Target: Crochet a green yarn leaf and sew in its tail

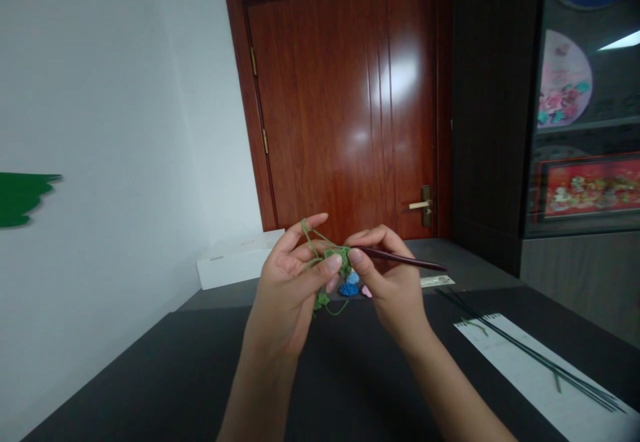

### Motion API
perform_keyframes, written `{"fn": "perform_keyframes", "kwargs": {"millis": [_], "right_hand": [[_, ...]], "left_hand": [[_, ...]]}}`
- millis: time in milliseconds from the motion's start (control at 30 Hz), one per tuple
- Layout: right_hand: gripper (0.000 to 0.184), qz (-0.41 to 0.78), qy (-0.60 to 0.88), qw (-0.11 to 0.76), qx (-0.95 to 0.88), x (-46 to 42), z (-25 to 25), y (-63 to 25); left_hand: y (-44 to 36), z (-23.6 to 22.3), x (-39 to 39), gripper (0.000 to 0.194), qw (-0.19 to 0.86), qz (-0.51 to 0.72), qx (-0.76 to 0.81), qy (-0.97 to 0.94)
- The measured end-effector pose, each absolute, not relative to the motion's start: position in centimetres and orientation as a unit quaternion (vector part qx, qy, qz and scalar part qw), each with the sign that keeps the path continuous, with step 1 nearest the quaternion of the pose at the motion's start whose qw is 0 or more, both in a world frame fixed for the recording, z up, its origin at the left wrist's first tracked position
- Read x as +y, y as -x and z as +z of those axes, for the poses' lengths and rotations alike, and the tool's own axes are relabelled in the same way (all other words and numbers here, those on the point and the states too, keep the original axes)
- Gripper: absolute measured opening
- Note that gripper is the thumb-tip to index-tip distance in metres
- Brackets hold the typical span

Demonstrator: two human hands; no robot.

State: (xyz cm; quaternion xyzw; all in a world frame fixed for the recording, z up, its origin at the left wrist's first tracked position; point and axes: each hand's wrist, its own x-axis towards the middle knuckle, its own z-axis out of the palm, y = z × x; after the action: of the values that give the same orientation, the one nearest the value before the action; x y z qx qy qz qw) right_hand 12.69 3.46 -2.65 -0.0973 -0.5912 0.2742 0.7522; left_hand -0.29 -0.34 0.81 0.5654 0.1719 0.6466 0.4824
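Between the fingertips of my left hand (293, 275) is a small green crochet piece (343, 257), pinched by the thumb. Green yarn (308, 234) loops over the raised left index finger and runs down to the piece. My right hand (393, 279) grips a dark crochet hook (400, 257) between thumb and fingers. The hook's handle points right; its tip is at the green work, too small to make out. Both hands are close together above the table. Below them lies another green crochet piece (321, 301) with a yarn tail.
Behind the hands on the dark table (210, 369) lie a blue crochet piece (349, 289), a light blue one (353, 277) and a pink one (367, 291). A white box (235, 260) stands back left. Thin dark green stems (543, 358) cross white paper (505, 372) at right.
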Motion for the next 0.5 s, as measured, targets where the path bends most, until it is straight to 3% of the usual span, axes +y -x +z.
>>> {"fn": "perform_keyframes", "kwargs": {"millis": [500], "right_hand": [[0.013, 0.378, 0.051, 0.738, -0.558, 3.76, -2.93, -12.67]], "left_hand": [[0.45, 0.97, -0.49, 0.059, 0.518, 0.628, 0.152, -0.560]]}}
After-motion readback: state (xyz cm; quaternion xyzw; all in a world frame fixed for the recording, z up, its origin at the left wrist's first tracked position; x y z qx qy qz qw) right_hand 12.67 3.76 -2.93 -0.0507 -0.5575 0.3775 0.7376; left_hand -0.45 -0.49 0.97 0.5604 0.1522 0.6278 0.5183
